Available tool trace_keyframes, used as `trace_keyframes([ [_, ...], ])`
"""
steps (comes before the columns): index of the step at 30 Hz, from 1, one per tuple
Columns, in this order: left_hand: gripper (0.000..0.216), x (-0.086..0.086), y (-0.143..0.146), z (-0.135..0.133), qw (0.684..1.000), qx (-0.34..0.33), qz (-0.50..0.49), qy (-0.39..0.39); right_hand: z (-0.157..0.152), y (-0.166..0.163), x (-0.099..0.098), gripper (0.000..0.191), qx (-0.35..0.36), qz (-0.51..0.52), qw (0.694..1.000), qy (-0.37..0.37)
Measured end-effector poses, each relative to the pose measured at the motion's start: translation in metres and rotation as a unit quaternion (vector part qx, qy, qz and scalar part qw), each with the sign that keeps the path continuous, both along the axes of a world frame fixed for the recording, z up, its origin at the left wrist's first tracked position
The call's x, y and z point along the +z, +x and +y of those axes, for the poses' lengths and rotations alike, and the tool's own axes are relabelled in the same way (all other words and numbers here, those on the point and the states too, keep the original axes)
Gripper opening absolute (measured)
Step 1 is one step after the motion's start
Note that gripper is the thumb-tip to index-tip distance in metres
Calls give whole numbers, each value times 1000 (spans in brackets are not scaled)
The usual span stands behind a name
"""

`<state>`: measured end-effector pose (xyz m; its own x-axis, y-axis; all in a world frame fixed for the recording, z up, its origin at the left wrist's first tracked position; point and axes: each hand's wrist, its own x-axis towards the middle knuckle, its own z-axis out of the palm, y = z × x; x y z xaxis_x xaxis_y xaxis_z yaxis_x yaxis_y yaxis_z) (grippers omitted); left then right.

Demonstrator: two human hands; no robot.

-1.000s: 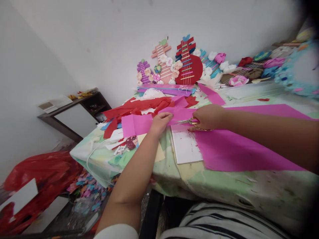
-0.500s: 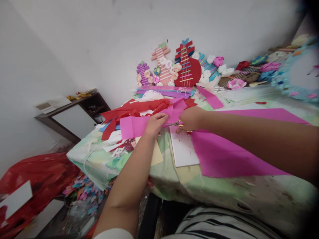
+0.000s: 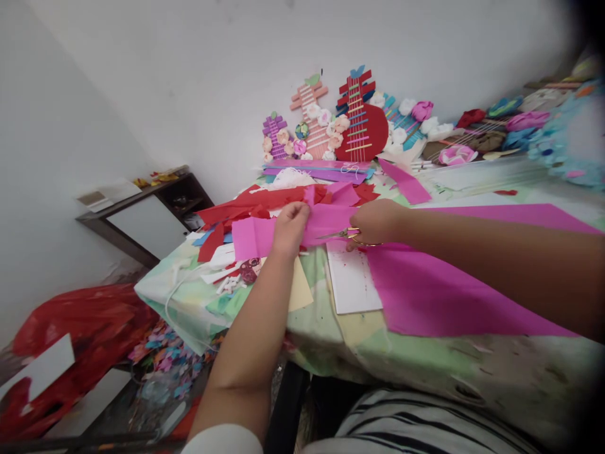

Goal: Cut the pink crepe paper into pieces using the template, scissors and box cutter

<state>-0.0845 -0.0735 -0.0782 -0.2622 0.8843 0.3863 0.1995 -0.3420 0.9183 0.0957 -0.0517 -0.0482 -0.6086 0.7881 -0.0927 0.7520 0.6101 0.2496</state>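
My right hand is closed round the gold handles of a pair of scissors, whose blades point left along the near edge of a pink paper strip. Pinched on that strip, to the left of the blade tips, is my left hand. The strip's far end sticks out left of my left wrist. Under my right forearm spreads a large magenta paper sheet. A white pad lies below the scissors, partly covered by the magenta sheet.
Red paper scraps lie behind my left hand. Flower-decorated, lute-shaped crafts, one a red lute, lean against the wall. A patterned cloth covers the table. A low cabinet and a red plastic bag are at the left.
My left hand has drawn its fingers in and shifted slightly along the pink strip, away from the scissors. The whole view has moved a little to the left.
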Motion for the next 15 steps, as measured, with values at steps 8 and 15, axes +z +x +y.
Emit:
trace_keyframes([
  [8, 11, 50, -39, -28, 958, 33, -248, 139, 4, 29, 1, 66, -42, 48, 998, -25],
  [15, 32, 71, -70, -78, 932, 182, -266, 166, -14, 57, 20, 56, -66, 185, 977, -80],
])
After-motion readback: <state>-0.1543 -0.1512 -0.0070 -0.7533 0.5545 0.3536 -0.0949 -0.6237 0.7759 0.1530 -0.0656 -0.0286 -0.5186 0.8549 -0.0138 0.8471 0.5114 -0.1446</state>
